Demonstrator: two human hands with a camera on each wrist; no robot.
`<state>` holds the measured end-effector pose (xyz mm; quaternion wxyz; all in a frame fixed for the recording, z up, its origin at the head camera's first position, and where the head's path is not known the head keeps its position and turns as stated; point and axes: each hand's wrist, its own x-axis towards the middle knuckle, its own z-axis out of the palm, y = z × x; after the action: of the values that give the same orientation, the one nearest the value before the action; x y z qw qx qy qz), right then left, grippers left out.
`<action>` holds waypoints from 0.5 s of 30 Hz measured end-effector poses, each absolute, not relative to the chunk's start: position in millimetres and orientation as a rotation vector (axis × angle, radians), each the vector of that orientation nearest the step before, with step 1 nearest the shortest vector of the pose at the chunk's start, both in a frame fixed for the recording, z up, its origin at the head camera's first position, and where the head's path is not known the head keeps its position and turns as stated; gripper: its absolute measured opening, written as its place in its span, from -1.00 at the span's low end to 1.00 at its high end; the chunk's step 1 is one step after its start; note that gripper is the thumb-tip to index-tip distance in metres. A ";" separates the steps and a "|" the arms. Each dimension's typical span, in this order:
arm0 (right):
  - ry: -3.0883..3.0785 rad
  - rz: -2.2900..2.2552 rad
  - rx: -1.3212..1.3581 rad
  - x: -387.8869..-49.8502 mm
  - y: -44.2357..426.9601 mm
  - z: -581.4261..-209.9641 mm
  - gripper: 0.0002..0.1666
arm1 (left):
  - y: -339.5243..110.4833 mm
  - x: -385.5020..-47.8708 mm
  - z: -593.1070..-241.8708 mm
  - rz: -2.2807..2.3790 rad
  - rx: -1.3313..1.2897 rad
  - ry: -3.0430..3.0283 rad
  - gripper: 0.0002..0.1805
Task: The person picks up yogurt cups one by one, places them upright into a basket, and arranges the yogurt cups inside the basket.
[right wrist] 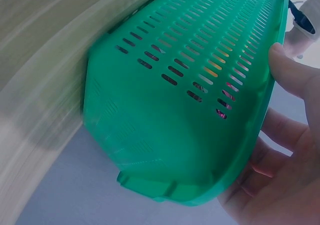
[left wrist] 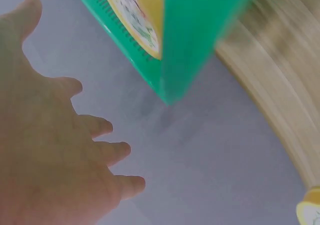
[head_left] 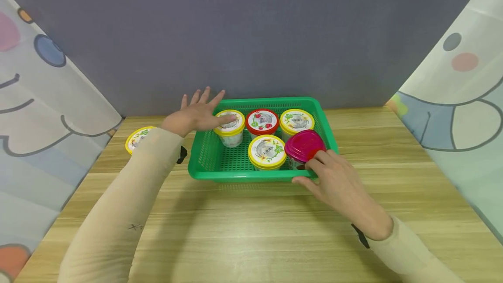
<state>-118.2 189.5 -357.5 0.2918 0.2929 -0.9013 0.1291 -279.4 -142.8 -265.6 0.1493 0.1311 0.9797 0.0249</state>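
Observation:
A green plastic basket [head_left: 224,174] stands on the wooden table, holding several lidded cups. My left hand [head_left: 198,116] hovers over its back left corner, fingers spread and holding nothing. Its thumb lies above a yellow-lidded cup [head_left: 231,139]; contact is unclear. At the front right my right hand [head_left: 339,178] grips the basket wall [right wrist: 165,130], thumb outside at the rim and fingers inside. These fingers are close against a cup with a tilted pink lid [head_left: 304,143]. A red-lidded cup [head_left: 262,121] and two more yellow-lidded cups sit between.
Left of the basket, another yellow-lidded cup [head_left: 137,138] stands on the table [head_left: 251,230], partly behind my left forearm. A grey panel [head_left: 251,34] rises along the table's back edge. Cartoon-printed sheets [head_left: 467,99] flank both sides.

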 end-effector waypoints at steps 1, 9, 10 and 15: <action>-2.403 0.343 0.779 -118.2 189.4 -357.4 -0.50 | -145.6 -279.0 -265.6 0.080 0.376 2.823 0.08; -2.412 0.341 0.765 -118.6 188.9 -357.4 -0.51 | -165.5 -275.1 -269.5 0.120 0.384 2.870 0.08; -2.412 0.340 0.766 -118.5 188.9 -357.6 -0.51 | -167.8 -274.6 -270.4 0.118 0.390 2.877 0.08; -2.417 0.340 0.763 -118.4 188.8 -357.7 -0.51 | -177.6 -271.8 -273.5 0.123 0.413 2.900 0.09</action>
<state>-118.4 188.8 -357.7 0.2882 0.2859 -0.9050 0.1272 -271.8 -177.6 -273.5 0.1045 0.1402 0.9837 0.0418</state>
